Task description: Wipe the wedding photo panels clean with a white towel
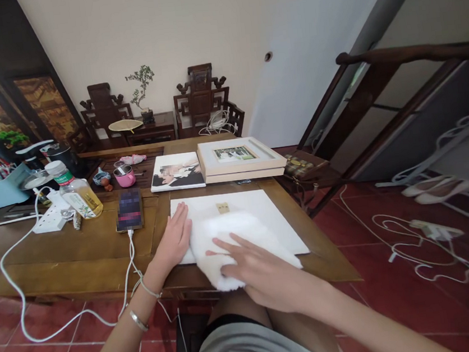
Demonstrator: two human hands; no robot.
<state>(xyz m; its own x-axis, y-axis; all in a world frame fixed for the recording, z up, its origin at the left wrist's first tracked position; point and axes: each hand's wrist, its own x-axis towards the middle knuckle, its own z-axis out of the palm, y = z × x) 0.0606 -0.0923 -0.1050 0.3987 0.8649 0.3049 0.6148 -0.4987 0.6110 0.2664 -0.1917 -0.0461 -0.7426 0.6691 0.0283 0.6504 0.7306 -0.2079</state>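
Note:
A white board (263, 201) lies flat near the front edge of the wooden table, with a small gold-coloured metal plate (222, 207) on its upper part. My left hand (174, 236) rests on the board's left edge, fingers stretched out and holding nothing. On top of the board is a fluffy white cloth (240, 226), bunched at its near side and covering much of the surface. My right hand (244, 265) grips this cloth, thumb tucked into a fold and fingers pressed over it. Part of the cloth hangs past the board's near edge.
Behind the board are a photo panel (177, 171) and stacked picture frames (241, 158). To the left are a charging phone (129, 209), a drink bottle (76, 191), a pink cup (124, 176), a power strip (50, 215) and a blue box (1, 188). A white cable (11, 280) droops over the front edge.

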